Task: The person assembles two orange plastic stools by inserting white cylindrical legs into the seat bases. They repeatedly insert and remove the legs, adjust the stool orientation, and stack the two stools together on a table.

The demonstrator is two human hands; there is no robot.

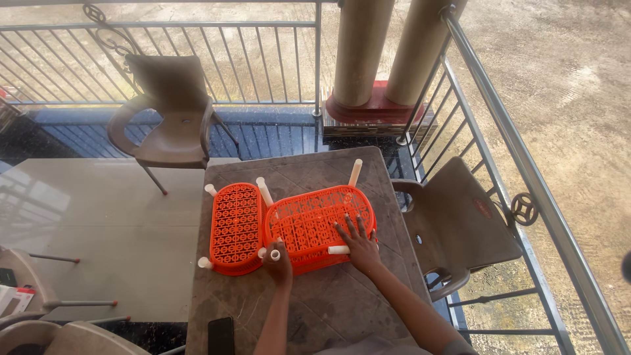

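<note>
Two orange plastic lattice trays lie on a brown plastic table. The smaller tray is on the left, the larger tray on the right, partly resting on the smaller one's edge. White plastic tubes stick up at their corners. My left hand is closed around a white tube at the near left corner of the larger tray. My right hand lies flat with fingers spread on the larger tray's lattice, beside a short white tube lying on it.
A black phone lies at the table's near edge. Brown plastic chairs stand behind the table and to its right. A metal railing and two pillars border the balcony. A grey table is at the left.
</note>
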